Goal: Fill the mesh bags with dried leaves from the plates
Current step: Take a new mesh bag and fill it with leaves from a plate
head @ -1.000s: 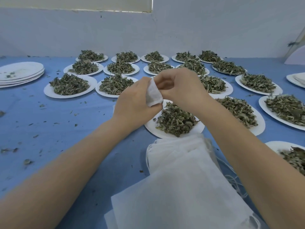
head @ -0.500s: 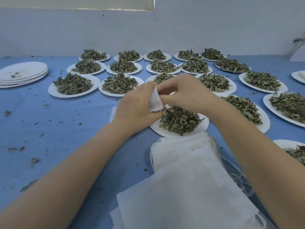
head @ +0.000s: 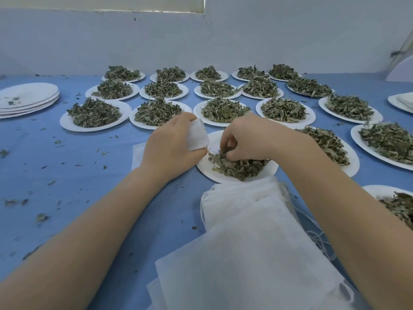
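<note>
Right hand [head: 250,139] digs into the dried leaves [head: 239,165], fingers curled around a pinch!
Left hand [head: 172,144] grips a small white mesh bag [head: 197,135] just beside the nearest paper plate [head: 223,175]; a pile of mesh bags [head: 252,242] lies on the blue surface [head: 89,180] nearer the person.

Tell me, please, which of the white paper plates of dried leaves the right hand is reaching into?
The nearest central white paper plate: the right hand pinches its dried leaves; the other plates sit untouched.
</note>
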